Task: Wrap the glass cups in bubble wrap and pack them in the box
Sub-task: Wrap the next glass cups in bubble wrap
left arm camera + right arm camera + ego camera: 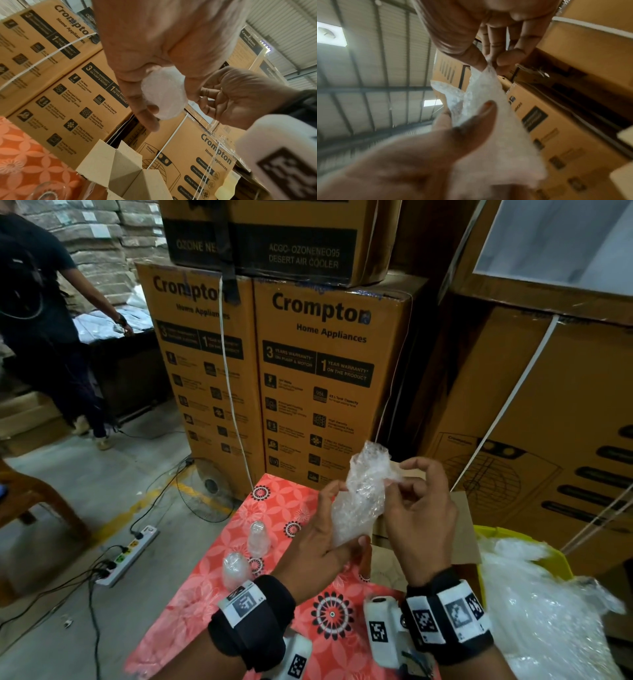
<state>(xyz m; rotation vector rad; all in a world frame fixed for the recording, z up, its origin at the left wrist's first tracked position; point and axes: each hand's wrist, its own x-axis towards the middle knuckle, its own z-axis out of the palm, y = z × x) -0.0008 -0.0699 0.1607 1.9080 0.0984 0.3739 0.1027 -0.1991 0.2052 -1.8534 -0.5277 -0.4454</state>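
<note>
A glass cup rolled in bubble wrap [358,498] is held upright above the table. My left hand [334,520] grips its lower part, thumb toward me. My right hand [397,475] pinches a loose edge of the wrap near the top. The left wrist view shows the bundle's round end [163,94] in the left palm. In the right wrist view, the right hand's fingertips [503,58] pinch the wrap [486,97] above the left thumb. Two more clear cups [257,537] [236,571] stand on the red floral tablecloth [274,508]. The open cardboard box [462,529] sits just behind my hands.
A yellow bin [493,534] heaped with bubble wrap [534,604] stands at the right. Tall stacked cartons [329,378] wall in the back and right. A power strip [128,556] and cables lie on the floor at the left. A person [37,313] stands at the far left.
</note>
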